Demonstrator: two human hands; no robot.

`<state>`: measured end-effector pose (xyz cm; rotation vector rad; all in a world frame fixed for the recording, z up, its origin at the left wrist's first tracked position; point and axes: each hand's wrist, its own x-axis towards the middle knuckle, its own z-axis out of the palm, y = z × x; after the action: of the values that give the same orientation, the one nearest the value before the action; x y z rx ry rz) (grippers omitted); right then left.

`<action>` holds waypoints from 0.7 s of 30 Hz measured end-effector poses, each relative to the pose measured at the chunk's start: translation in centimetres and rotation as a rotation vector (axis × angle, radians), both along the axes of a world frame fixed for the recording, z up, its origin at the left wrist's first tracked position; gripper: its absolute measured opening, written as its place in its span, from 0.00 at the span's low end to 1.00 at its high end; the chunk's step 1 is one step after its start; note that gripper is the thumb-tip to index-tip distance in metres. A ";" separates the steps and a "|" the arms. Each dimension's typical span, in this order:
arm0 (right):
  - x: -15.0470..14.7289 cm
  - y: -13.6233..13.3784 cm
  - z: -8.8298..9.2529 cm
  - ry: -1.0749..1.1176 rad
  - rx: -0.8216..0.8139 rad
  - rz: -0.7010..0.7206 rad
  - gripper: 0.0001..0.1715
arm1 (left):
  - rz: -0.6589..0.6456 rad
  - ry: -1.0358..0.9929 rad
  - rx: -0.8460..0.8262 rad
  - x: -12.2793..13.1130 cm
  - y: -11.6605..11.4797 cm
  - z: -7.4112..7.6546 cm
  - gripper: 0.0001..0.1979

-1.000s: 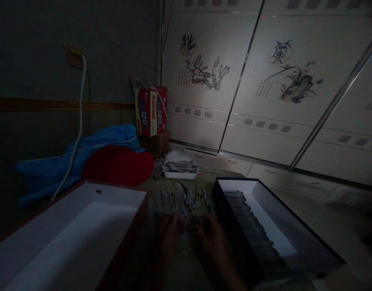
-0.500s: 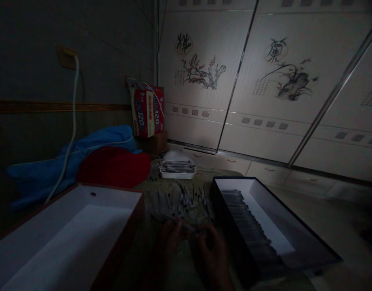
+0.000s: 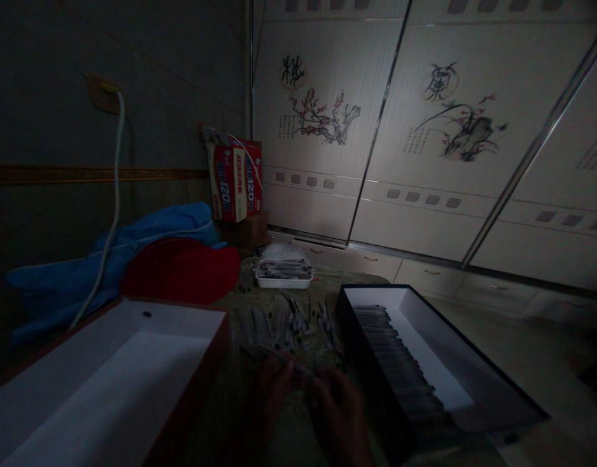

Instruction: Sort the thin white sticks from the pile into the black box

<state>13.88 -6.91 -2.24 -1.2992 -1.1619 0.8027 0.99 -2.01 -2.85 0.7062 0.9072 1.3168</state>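
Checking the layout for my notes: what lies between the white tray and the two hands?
In the head view, loose, thin pen-like pieces lie between the white tray and the left hand and right hand, too dim to count.

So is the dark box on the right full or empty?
Partly full: in the dark box, thin sticks line the left side, and beside them some white bottom shows bare.

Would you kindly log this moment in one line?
left hand: at slender piece | right hand: at same piece | grips: too dark to tell | dark box: row of thin items
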 end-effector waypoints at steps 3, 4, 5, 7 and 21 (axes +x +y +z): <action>0.2 0.1 -0.3 -0.066 -0.017 0.052 0.20 | -0.038 0.051 0.092 -0.1 0.3 -0.6 0.17; 0.3 0.1 -0.5 -0.102 -0.001 0.032 0.22 | -0.056 0.059 0.112 -0.1 0.3 -0.7 0.17; 0.5 0.1 -0.9 -0.149 0.022 0.002 0.23 | -0.083 0.067 0.122 -0.1 0.4 -0.8 0.17; 1.0 -0.1 -2.0 -0.249 0.074 -0.078 0.24 | -0.130 0.067 0.124 0.0 0.3 -0.8 0.17; 0.9 -0.4 -4.2 -0.365 0.119 -0.155 0.26 | -0.016 0.121 0.054 0.1 0.0 0.5 0.19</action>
<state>14.73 -7.29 -6.40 -1.4524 -1.3524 0.3850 1.08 -1.99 -2.34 0.8405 0.9634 1.2994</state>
